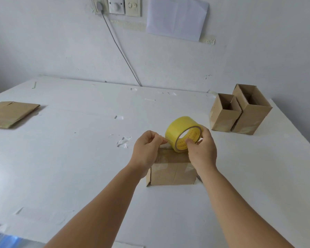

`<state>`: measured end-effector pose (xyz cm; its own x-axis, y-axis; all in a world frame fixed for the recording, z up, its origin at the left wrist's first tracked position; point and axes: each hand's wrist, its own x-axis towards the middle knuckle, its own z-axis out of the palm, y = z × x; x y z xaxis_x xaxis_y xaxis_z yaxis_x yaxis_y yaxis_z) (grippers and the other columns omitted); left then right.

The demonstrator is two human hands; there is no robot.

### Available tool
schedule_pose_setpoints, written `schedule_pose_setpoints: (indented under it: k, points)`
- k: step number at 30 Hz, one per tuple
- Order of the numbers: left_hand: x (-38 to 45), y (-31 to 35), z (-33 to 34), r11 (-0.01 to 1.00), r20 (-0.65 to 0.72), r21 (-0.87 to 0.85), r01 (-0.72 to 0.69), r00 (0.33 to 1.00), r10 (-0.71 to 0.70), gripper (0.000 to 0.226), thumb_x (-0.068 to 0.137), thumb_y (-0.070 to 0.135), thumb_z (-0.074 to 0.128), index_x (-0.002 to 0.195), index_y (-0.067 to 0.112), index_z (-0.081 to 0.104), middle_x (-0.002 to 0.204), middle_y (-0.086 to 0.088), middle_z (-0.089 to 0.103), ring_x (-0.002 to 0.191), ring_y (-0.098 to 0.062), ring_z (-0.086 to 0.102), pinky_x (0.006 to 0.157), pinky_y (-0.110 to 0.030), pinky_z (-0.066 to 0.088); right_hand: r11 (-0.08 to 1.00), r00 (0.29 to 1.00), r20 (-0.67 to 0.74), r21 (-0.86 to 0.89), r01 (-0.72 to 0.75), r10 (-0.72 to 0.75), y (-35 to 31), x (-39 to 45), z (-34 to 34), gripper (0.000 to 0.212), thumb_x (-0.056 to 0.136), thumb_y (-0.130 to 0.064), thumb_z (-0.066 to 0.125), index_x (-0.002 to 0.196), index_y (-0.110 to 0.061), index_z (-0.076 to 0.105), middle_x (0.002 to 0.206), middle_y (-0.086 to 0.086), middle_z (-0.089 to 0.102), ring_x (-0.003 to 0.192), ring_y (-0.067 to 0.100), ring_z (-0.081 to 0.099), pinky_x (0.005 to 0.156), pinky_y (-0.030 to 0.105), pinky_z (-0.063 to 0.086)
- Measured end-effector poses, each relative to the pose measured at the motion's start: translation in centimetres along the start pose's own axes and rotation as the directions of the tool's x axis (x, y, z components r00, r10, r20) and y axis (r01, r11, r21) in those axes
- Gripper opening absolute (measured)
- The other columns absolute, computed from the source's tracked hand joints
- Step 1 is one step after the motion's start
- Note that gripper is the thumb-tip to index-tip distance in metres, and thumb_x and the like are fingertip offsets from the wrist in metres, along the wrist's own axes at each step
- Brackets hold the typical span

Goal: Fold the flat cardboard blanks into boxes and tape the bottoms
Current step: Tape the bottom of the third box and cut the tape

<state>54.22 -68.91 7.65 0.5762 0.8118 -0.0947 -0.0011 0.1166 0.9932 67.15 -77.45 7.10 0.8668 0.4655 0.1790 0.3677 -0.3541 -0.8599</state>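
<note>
Small packing workroom: plain white worktable (79, 158) against a bare white wall, wall sockets (115, 6) far centre, assembled cardboard boxes (240, 111) far right, flat blanks (11, 113) left.

Yellow tape roll (183, 132), brown cardboard box (172, 169), white table (79, 158).

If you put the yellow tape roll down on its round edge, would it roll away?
Probably yes. The yellow tape roll is a round ring, so on its edge it would likely roll along the flat white table. Laid on its flat side it should stay still. It looks hollow in the middle, so it is likely light; the right hand holds it easily above the box.
</note>
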Motion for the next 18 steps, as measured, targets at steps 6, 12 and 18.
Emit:
schedule_pose_setpoints:
  k: [6, 12, 18]
  points:
    - [0.5, 0.1, -0.6, 0.999, -0.003, -0.018, 0.027, 1.000, -0.027, 0.026, 0.073, 0.031, 0.074, 0.069, 0.016, 0.053, 0.075, -0.011, 0.051, 0.074, -0.021, 0.050, 0.068, -0.037, 0.042, 0.997, 0.999, -0.037, 0.072, 0.016, -0.013, 0.6, -0.7, 0.5, 0.040, 0.086, -0.017, 0.058, 0.115, -0.039, 0.044, 0.081, -0.011, 0.057, 0.072, 0.019, 0.056, 0.058, 0.030, 0.040]
    - [1.6, 1.3, -2.0, 0.996, 0.064, -0.008, 0.088, 0.994, -0.087, 0.021, 0.087, 0.010, 0.066, 0.074, 0.010, 0.049, 0.088, -0.017, 0.071, 0.083, -0.021, 0.072, 0.078, -0.029, 0.057, 0.993, 0.995, -0.005, -0.066, 0.100, -0.101, 1.3, -0.8, 0.4, 0.046, 0.094, -0.019, 0.050, 0.134, -0.039, 0.038, 0.066, -0.012, 0.052, 0.061, 0.012, 0.051, 0.053, 0.028, 0.034]
    - [1.7, 1.2, -2.4, 0.984, 0.020, 0.011, 0.177, 0.984, -0.177, 0.016, 0.089, 0.009, 0.062, 0.078, 0.006, 0.051, 0.081, -0.014, 0.071, 0.071, -0.018, 0.071, 0.064, -0.025, 0.057, 0.990, 0.995, 0.047, -0.104, 0.093, -0.089, 0.9, -1.0, 1.1, 0.050, 0.093, -0.019, 0.047, 0.139, -0.035, 0.036, 0.063, -0.011, 0.051, 0.061, 0.015, 0.050, 0.059, 0.030, 0.034]
